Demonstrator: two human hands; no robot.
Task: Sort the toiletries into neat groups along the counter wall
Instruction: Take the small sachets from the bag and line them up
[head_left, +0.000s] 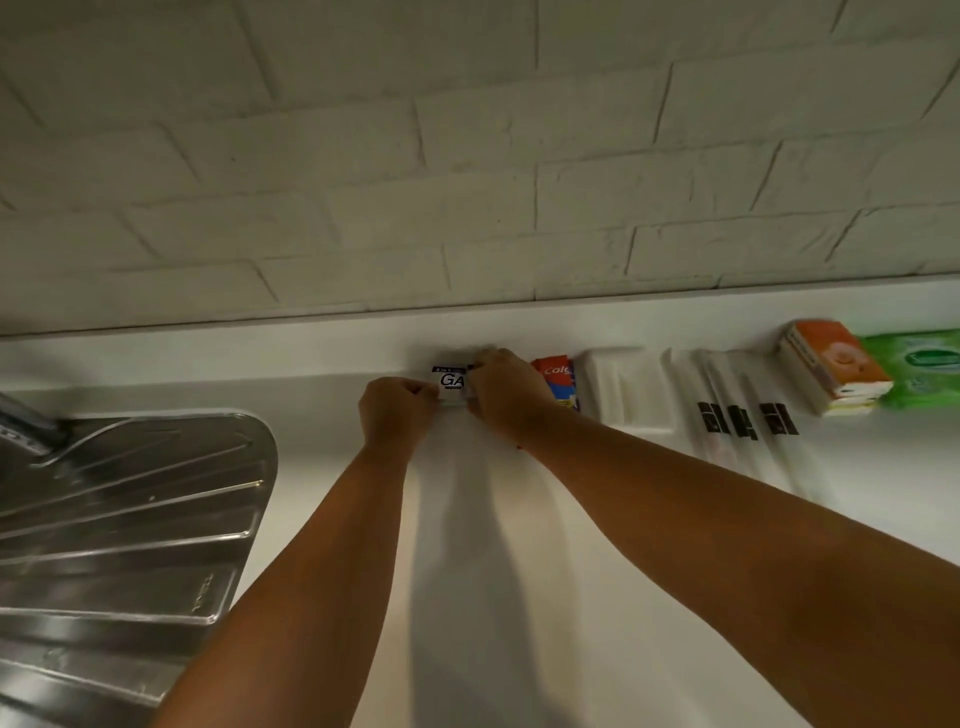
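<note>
Left grip (397, 410) and right grip (506, 395) both pinched small white packet (451, 382) (label read "GA") at back of bench (467, 571), just beside red toothpaste box (558, 376).

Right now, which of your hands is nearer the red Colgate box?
Right. The right hand sits just left of the red Colgate box, overlapping its edge in view; the left hand is farther left, across the white packet both hands grip.
</note>
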